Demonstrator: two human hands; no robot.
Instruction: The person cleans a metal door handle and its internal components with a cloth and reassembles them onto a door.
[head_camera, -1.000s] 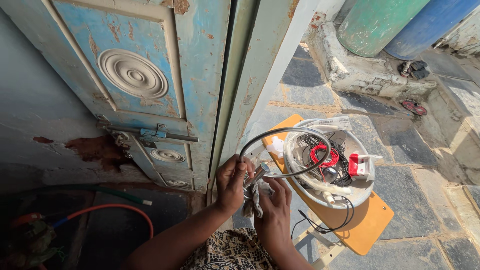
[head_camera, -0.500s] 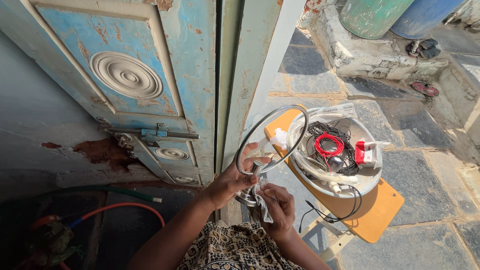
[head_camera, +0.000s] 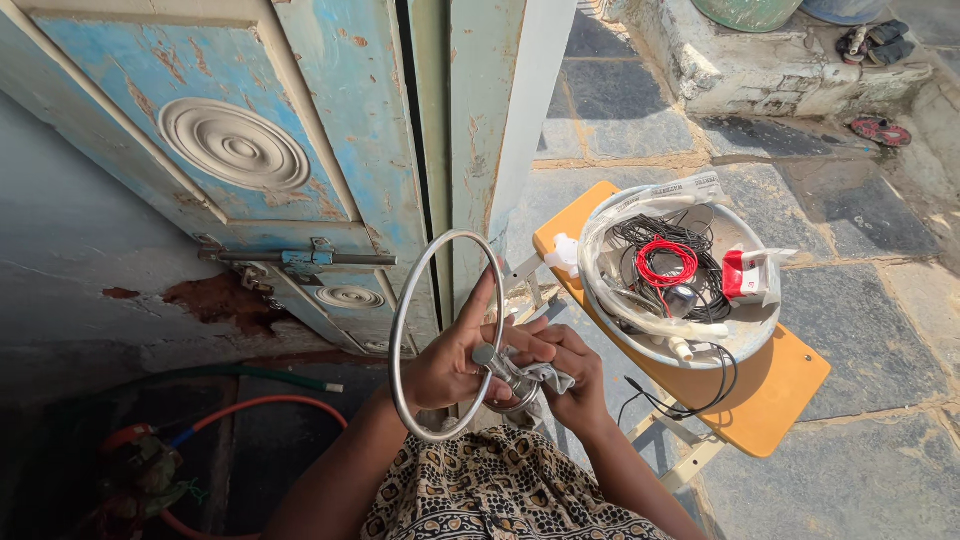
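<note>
**Head view: both hands work a coiled grey hose at its metal end fitting, beside a blue door.**

Looking down now: the left hand is closed around the grey hose loop, thumb up along the coil, holding it upright in front of the worn blue door. The right hand pinches the metal fitting and a crumpled plastic wrapper just beside it. Just to the right, an orange stool carries a white bowl of black and red wire coils. My read: keep the left grip firm so the loop can't spring, and turn the fitting with fingertips only, wrapper clear of the threads.
</note>
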